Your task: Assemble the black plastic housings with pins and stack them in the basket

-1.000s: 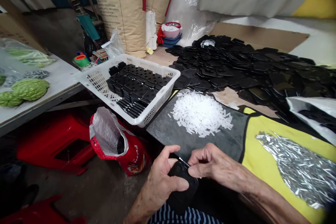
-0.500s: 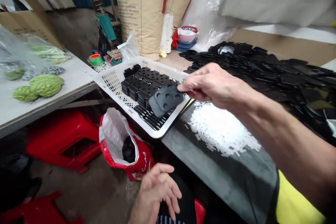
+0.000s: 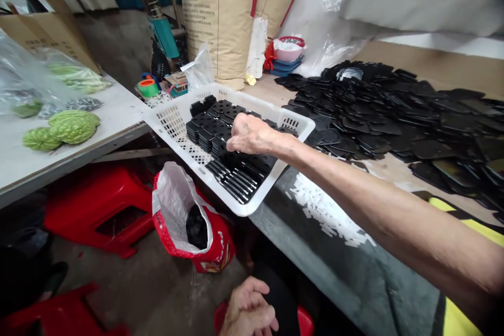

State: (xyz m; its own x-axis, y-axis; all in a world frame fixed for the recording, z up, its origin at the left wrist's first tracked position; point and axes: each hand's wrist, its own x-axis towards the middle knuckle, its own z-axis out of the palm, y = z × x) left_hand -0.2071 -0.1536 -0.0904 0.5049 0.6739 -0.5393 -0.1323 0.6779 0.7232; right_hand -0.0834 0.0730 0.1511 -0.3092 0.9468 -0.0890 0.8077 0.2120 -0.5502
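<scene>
Over the white plastic basket [image 3: 250,207], my right hand [image 3: 249,134] has its fingers closed on a thin black plastic plate [image 3: 227,156], mostly hidden beneath the hand, at the stacks. Around it in the basket, black plates with round marks [image 3: 205,122] stand in neat stacks. Several more stand on edge [image 3: 238,181] in a row at the near end. My left hand [image 3: 250,308] hovers low near my lap, fingers loosely bent and apart, holding nothing.
A heap of loose black plates [image 3: 394,110] covers the right of the table. Small white strips [image 3: 326,210] lie piled by the basket. A red bag [image 3: 216,247] stands open below it. Green chayotes [image 3: 74,127] rest on the left table, above a red stool [image 3: 98,205].
My right hand has moved left and down into the basket, bringing the black plate from above the near end to the stacks. My left hand has dropped lower.
</scene>
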